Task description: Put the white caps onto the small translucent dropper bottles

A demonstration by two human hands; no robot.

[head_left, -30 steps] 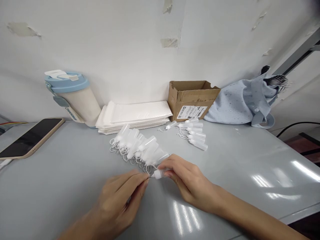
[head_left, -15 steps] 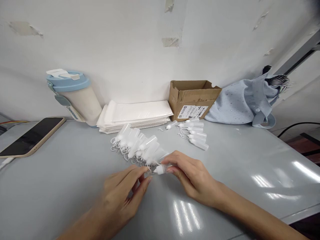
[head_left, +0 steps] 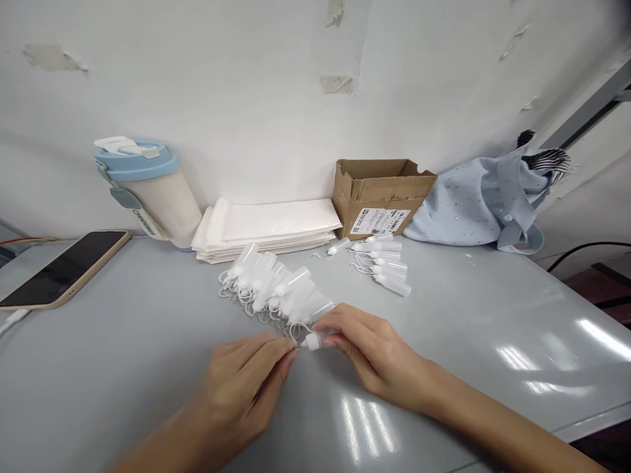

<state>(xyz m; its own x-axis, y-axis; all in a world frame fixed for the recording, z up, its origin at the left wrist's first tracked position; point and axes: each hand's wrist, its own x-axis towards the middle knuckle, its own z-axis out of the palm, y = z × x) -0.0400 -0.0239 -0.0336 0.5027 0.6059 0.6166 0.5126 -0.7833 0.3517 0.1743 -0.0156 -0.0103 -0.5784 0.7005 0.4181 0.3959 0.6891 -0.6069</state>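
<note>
My right hand (head_left: 372, 351) pinches a small clear plastic bottle with a white cap (head_left: 314, 341) just above the grey table (head_left: 123, 341). My left hand (head_left: 246, 387) has its fingertips pressed together at the thin white loop hanging from that cap. Just behind my hands lies a row of several similar bottles (head_left: 276, 289), laid side by side. A smaller group of such bottles (head_left: 382, 263) lies farther back, in front of the cardboard box.
An open cardboard box (head_left: 382, 194) stands against the wall, with a stack of white padded bags (head_left: 269, 226) to its left and a blue-lidded cup (head_left: 148, 190). A phone (head_left: 62, 269) lies far left. Light blue cloth (head_left: 488, 197) is bunched at right.
My left hand shifted slightly and its fingers closed again at the cap's loop. My right hand stayed on the bottle, dipping a little lower.
</note>
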